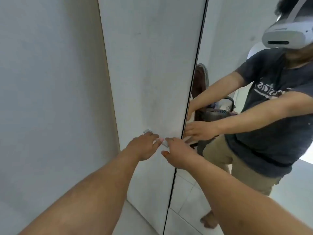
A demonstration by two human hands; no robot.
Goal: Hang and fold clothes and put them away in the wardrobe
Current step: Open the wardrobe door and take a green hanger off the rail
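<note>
A mirror panel (228,48) reflects a dark basket (218,114) on a pale tiled floor (189,197).

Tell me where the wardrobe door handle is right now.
In the head view, the metal handle sits low on the white wardrobe door, left of the mirror panel, with the left hand and right hand on it.

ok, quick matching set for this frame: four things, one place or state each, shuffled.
Things:
1. left hand
2. right hand
3. mirror
4. handle

Places or states:
A. metal, on the pale door
B. shows the person's reflection
C. on the handle's left part
D. at the handle's right end, beside the mirror's edge

Pairs: 1-C, 2-D, 3-B, 4-A
</note>
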